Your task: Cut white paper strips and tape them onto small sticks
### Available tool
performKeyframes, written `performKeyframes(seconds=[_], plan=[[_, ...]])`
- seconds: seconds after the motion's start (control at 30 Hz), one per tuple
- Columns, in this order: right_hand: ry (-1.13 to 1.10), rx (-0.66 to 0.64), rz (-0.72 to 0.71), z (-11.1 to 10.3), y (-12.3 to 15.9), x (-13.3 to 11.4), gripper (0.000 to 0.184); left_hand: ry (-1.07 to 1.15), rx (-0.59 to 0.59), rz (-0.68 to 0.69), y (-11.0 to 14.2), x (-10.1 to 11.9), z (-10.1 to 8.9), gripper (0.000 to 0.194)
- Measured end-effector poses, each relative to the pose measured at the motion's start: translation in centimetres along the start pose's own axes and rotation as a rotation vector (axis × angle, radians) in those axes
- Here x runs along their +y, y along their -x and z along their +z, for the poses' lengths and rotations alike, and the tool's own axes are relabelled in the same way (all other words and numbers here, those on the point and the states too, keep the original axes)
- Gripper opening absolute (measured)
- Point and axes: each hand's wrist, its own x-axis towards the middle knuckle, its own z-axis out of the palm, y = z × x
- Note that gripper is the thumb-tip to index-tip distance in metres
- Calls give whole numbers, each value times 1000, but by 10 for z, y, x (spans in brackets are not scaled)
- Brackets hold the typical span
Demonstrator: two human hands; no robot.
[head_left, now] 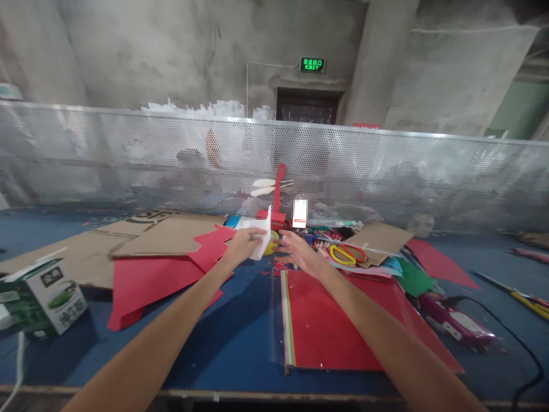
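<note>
My left hand (245,245) is closed on a folded piece of white paper (262,245), which stands partly upright above the blue table. To its right, my right hand (298,250) is held with its fingers apart and nothing in them. Between the hands is a yellow ring-shaped thing (271,246), partly hidden by the paper and fingers. Just behind it lies a red paper form (278,218) with a tall looped red strip (278,186). Small red scraps (281,266) lie under my right hand.
Cardboard sheets (158,232) and cut red paper (158,283) lie left, beside a green-and-white box (45,297). Right are a red paper stack (334,332), yellow-handled scissors (342,255) and a purple corded device (454,323). A perforated metal screen (364,166) runs behind.
</note>
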Motion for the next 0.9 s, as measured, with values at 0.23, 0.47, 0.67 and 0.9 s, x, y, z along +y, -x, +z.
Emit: performKeyframes(seconds=[0.23, 0.47, 0.67, 0.9], plan=[[187, 23, -71, 2, -4, 9, 41, -355, 44, 156, 8, 11, 7, 26], [212, 178, -126, -6, -12, 9, 39, 127, 30, 68, 6, 19, 3, 25], [203, 123, -222, -7, -12, 6, 43, 802, -152, -209, 8, 16, 7, 33], [329, 97, -305, -8, -13, 7, 39, 579, -156, -144, 5, 8, 11, 33]])
